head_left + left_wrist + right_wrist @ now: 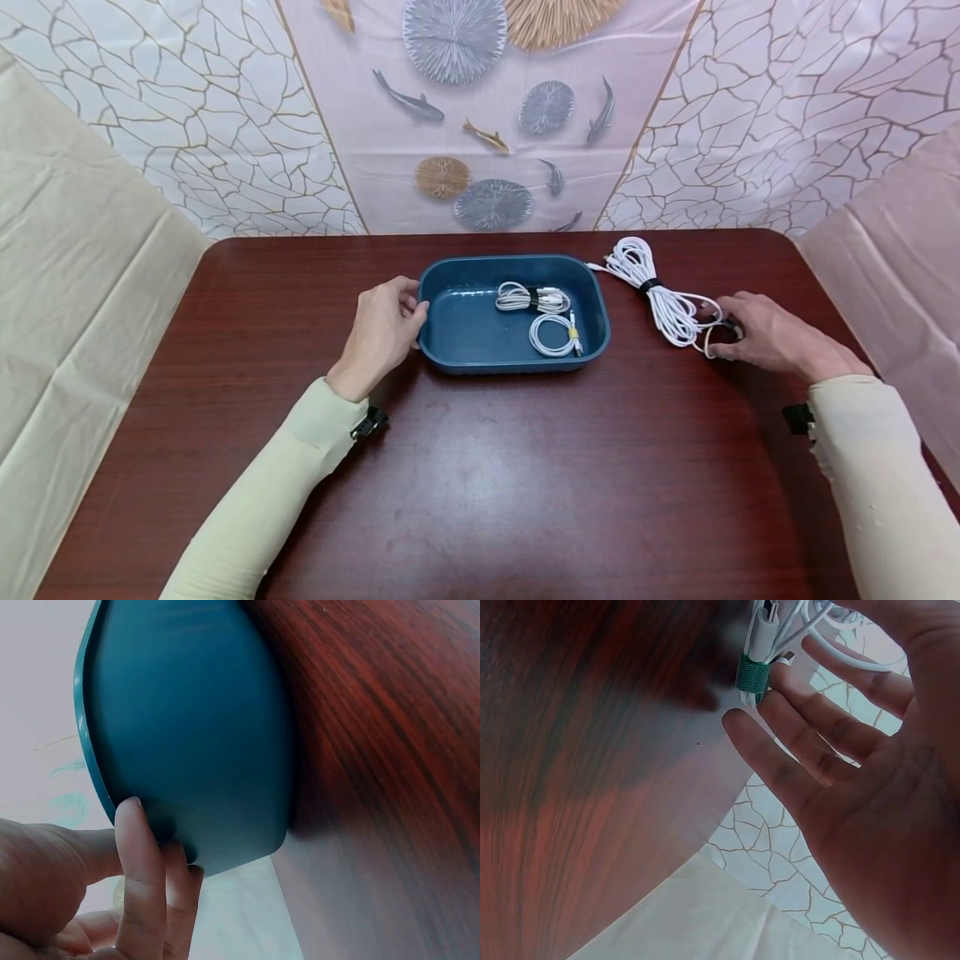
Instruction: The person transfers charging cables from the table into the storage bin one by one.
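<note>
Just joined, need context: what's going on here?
A person's left grip touches the left end of a blue tray. The right grip is at a green-banded cable; how firmly it's held, I can't tell. A black-banded cable and a yellow-banded cable lie in the tray. A larger white cable bundle is on the table, right of the tray.
</note>
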